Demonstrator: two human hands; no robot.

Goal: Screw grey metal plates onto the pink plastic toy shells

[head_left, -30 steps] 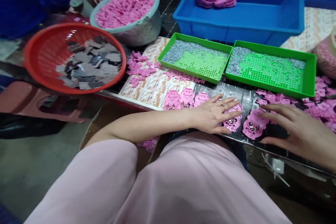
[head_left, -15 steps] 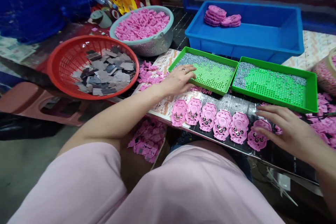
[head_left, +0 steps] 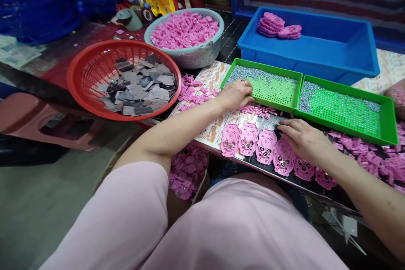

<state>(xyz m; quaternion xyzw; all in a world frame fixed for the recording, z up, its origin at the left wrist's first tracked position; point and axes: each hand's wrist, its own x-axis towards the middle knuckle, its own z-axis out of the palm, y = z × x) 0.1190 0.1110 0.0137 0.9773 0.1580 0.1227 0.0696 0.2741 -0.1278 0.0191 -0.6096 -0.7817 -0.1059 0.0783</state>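
Note:
Several pink plastic shells (head_left: 248, 139) with small metal balls lie in a row along the near table edge. My right hand (head_left: 300, 139) rests flat on the row, fingers stretched out over the fourth shell. My left hand (head_left: 236, 94) lies at the near left corner of the left green perforated tray (head_left: 262, 86), fingers curled down over small pink pieces (head_left: 259, 110) beside it; what they hold, if anything, is hidden. Grey metal bits cover the tray's far side.
A second green tray (head_left: 344, 109) sits to the right. Behind are a blue crate (head_left: 310, 50) with stacked pink shells, a grey bowl (head_left: 186, 36) of pink parts and a red basket (head_left: 123, 78) of grey squares. Loose pink parts lie at the right and below the table.
My left hand left the shell row and moved up to the left green tray. My right hand slid left along the row onto the middle shells.

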